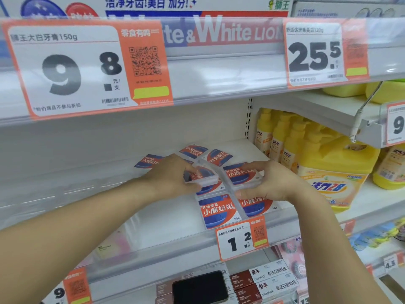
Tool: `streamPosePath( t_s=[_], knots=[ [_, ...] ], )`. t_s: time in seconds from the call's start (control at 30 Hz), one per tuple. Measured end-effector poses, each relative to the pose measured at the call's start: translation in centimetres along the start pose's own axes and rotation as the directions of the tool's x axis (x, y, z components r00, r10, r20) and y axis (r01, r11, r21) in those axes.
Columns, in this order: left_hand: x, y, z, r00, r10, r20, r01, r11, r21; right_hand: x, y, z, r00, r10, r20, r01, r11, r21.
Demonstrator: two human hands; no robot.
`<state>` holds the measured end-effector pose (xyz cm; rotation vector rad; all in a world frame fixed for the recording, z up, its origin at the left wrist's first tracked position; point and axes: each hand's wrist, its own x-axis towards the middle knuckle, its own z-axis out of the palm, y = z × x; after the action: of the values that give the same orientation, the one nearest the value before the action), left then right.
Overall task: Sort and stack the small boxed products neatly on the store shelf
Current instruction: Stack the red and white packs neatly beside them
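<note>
Hands are working on the shelf: left hand fingers are pinching one small box, right hand fingers are gripping another box just beside.

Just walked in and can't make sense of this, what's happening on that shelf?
A person is tidying small clear dental-floss boxes on a white store shelf. The left hand holds a tilted box above a stack, and the right hand has its grip on a neighbouring box. A front box lies flat behind the price tag; a few more sit loosely farther back.
</note>
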<state>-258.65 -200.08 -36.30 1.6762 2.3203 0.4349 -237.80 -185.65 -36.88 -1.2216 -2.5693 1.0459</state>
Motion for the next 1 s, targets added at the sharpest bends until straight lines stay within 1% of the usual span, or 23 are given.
streamPosePath(
  t_s=[0.1, 0.17, 0.2, 0.27, 0.33, 0.37, 0.53, 0.7, 0.83, 1.0],
  knots=[
    [0.0, -0.1, 0.4, 0.999, 0.035, 0.039, -0.041, 0.989, 0.142, 0.0, 0.0, -0.1, 1.0, 0.018, -0.008, -0.018, 1.0, -0.015],
    [0.0, 0.0, 0.0, 0.997, 0.029, 0.067, -0.04, 0.984, 0.174, 0.2, 0.0, 0.1, 0.998, 0.035, -0.047, -0.036, 0.999, -0.014],
    [0.0, 0.1, -0.3, 0.995, 0.018, 0.094, -0.034, 0.985, 0.167, 0.2, 0.0, 0.2, 0.997, 0.036, -0.066, -0.037, 0.999, -0.014],
    [-0.2, 0.8, -0.9, 0.987, 0.001, 0.162, -0.015, 0.996, 0.084, 0.4, 0.1, 0.5, 0.995, 0.029, -0.091, -0.03, 1.0, -0.009],
    [-0.2, 1.3, -1.3, 0.984, 0.0, 0.178, 0.002, 1.0, -0.007, 0.7, 0.2, 0.6, 0.994, 0.02, -0.105, -0.022, 1.0, -0.017],
    [-0.2, 1.6, -1.2, 0.986, -0.004, 0.167, 0.008, 1.0, -0.021, 0.8, 0.3, 0.6, 0.994, 0.021, -0.108, -0.023, 1.0, -0.02],
    [0.5, 1.8, 0.1, 0.993, 0.015, 0.117, -0.021, 0.999, 0.047, 1.1, 0.7, 0.4, 0.994, 0.01, -0.109, -0.012, 1.0, -0.016],
    [1.3, 2.4, 0.3, 0.993, 0.029, 0.119, -0.031, 0.999, 0.014, 1.3, 1.2, 0.7, 0.996, -0.001, -0.091, 0.008, 0.998, 0.069],
    [1.6, 2.7, 0.3, 0.992, 0.042, 0.117, -0.039, 0.999, -0.034, 1.6, 1.1, 0.9, 0.994, -0.004, -0.106, 0.019, 0.991, 0.135],
    [2.0, 3.0, 0.7, 0.992, 0.005, 0.127, 0.008, 0.995, -0.103, 2.1, 0.8, 0.9, 0.994, 0.072, -0.079, -0.051, 0.968, 0.245]
  ],
)
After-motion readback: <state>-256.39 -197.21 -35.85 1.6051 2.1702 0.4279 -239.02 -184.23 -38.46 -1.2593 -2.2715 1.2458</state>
